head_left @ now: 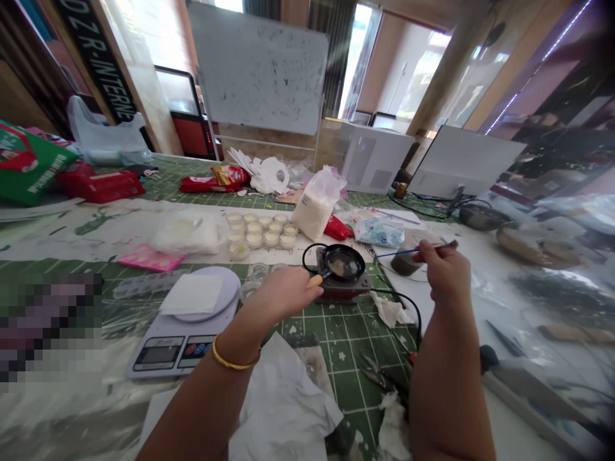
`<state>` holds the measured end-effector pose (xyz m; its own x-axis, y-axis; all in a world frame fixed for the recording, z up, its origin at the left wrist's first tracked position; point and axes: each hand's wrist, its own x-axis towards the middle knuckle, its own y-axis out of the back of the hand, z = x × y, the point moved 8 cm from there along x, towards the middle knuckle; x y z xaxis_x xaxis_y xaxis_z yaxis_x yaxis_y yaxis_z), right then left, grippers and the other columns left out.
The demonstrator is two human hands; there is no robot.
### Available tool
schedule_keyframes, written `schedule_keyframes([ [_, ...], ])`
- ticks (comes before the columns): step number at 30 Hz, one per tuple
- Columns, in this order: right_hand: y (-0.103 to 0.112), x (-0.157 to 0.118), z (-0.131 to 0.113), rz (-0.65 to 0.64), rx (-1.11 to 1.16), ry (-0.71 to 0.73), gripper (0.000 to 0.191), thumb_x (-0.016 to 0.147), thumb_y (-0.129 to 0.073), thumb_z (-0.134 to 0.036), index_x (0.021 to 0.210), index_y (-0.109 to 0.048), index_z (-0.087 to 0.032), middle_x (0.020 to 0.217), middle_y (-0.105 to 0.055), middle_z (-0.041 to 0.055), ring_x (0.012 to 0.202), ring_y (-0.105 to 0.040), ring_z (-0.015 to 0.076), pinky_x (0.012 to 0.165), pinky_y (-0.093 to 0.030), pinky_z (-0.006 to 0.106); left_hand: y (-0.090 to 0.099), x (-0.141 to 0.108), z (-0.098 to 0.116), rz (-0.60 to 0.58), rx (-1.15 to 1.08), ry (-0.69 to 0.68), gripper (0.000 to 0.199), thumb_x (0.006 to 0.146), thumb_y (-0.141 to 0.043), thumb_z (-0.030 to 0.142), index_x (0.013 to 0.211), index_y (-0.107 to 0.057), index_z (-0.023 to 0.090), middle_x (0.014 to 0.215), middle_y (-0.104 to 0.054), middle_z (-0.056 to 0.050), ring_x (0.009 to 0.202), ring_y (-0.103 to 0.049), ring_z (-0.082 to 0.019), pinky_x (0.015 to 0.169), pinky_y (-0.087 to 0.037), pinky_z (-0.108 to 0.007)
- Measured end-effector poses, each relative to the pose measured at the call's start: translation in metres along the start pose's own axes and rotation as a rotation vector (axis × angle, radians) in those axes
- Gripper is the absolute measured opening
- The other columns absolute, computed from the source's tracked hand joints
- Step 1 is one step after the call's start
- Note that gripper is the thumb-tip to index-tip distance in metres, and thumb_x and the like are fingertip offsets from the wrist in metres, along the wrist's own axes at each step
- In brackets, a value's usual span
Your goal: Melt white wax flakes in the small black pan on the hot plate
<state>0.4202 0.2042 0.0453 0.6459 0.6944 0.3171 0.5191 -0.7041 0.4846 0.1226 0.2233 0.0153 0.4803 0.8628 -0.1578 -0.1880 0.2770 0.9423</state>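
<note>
My left hand [288, 291] is closed round the wooden handle [315, 280] of a small black frying pan [344, 262]. The pan sits on a small electric hot plate [343, 293], and a little pale, shiny stuff shows on its bottom. Right of the pan, my right hand [446, 272] pinches a thin blue stick [401, 253] whose tip points left toward the pan, apart from it. Just behind that stick stands a cup of dark contents [406, 261]. Beyond the pan are several small cups of pale wax-like filling [262, 230] and a bag of white granules [317, 203].
A kitchen scale [187, 326] with white paper on it lies to the left. Crumpled white paper [283, 403] is in front. Pliers [379, 374] and a black cable [408, 298] lie near my right forearm. A monitor [464, 160] stands at back right.
</note>
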Motion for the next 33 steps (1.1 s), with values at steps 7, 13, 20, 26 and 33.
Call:
schedule_keyframes([
  [7, -0.041, -0.006, -0.007, -0.274, -0.025, 0.059, 0.035, 0.070, -0.056, -0.043, 0.057, -0.065, -0.012, 0.056, -0.062, 0.0051, 0.059, -0.055, 0.0163, 0.063, -0.041, 0.030, -0.012, 0.006, -0.005, -0.060, -0.237, 0.000, 0.052, 0.077, -0.032, 0.061, 0.063, -0.058, 0.017, 0.067, -0.065, -0.007, 0.058, -0.057, -0.018, 0.050, -0.034, -0.026],
  [13, 0.021, -0.002, -0.017, 0.271, 0.428, 0.120, 0.025, 0.074, -0.054, -0.035, 0.083, -0.063, -0.014, 0.064, -0.063, 0.0023, 0.062, -0.061, 0.0150, 0.065, -0.047, 0.030, -0.042, 0.017, -0.014, -0.246, -0.754, 0.052, 0.053, 0.074, -0.037, 0.066, 0.062, -0.052, 0.016, 0.053, -0.060, -0.003, 0.043, -0.053, -0.013, 0.047, -0.039, -0.024],
  [20, 0.009, 0.017, -0.068, 0.197, 0.654, 0.279, 0.017, 0.078, -0.050, -0.028, 0.086, -0.059, -0.016, 0.066, -0.062, -0.0003, 0.067, -0.063, 0.0124, 0.066, -0.048, 0.028, -0.061, 0.024, -0.015, -0.382, -1.118, 0.144, 0.049, 0.070, -0.047, 0.065, 0.067, -0.050, 0.016, 0.044, -0.053, 0.002, 0.033, -0.043, -0.009, 0.037, -0.030, -0.020],
  [26, 0.002, 0.011, -0.110, -0.117, 0.422, 0.445, 0.023, 0.076, -0.056, -0.036, 0.086, -0.062, -0.016, 0.070, -0.065, 0.0038, 0.065, -0.061, 0.0144, 0.068, -0.047, 0.032, -0.071, 0.017, -0.004, -0.456, -1.274, 0.232, 0.043, 0.079, -0.045, 0.056, 0.069, -0.051, 0.015, 0.044, -0.049, 0.003, 0.032, -0.036, -0.006, 0.041, -0.033, -0.021],
  [33, 0.045, 0.040, -0.089, 0.114, 1.132, 0.040, 0.038, 0.086, -0.028, -0.036, 0.099, -0.059, -0.018, 0.112, -0.059, 0.0102, 0.063, -0.057, 0.0062, 0.052, -0.036, 0.023, -0.077, 0.014, 0.007, -0.489, -1.464, 0.179, 0.042, 0.081, -0.043, 0.055, 0.070, -0.050, 0.015, 0.044, -0.039, 0.007, 0.032, -0.026, -0.003, 0.041, -0.030, -0.020],
])
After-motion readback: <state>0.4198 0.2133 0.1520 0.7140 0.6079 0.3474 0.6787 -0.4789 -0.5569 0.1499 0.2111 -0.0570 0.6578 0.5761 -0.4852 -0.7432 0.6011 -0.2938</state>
